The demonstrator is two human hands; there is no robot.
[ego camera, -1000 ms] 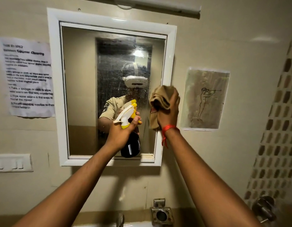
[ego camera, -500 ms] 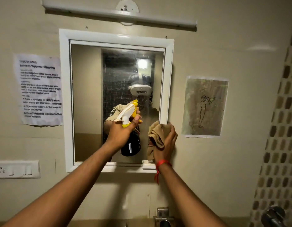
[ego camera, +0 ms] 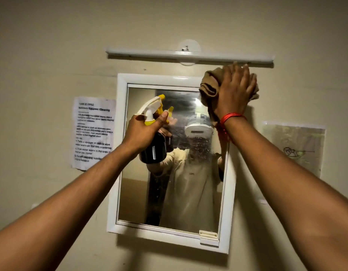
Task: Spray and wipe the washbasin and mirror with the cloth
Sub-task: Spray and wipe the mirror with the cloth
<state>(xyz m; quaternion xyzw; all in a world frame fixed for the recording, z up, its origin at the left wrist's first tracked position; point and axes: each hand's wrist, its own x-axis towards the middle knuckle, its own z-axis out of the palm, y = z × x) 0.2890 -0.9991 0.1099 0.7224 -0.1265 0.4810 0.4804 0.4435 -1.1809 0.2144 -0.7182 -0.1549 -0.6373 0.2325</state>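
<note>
1. A plain beige wall (ego camera: 52,45) fills the view, lit dimly, with a white-framed mirror (ego camera: 188,192) hung on it slightly tilted.
2. The cloth (ego camera: 209,89), brown and bunched, is pressed against the top right corner of the mirror, overlapping the frame there.
3. The right hand (ego camera: 235,89) lies flat over the cloth with fingers spread, pushing it against the glass and frame; a red thread (ego camera: 230,116) circles the wrist.
4. The left hand (ego camera: 144,131) grips a spray bottle (ego camera: 152,151) by its neck, in front of the mirror's upper left part; the bottle is dark with a white and yellow trigger head pointing up and right.
5. The glass looks speckled and streaky in the middle, and it reflects the person with both arms raised.
6. A long white light bar (ego camera: 188,56) runs just above the mirror, fingertips of the right hand nearly reaching it.
7. A printed paper notice (ego camera: 94,133) is stuck on the wall left of the mirror, and a sheet with a line drawing (ego camera: 294,149) right of it.
</note>
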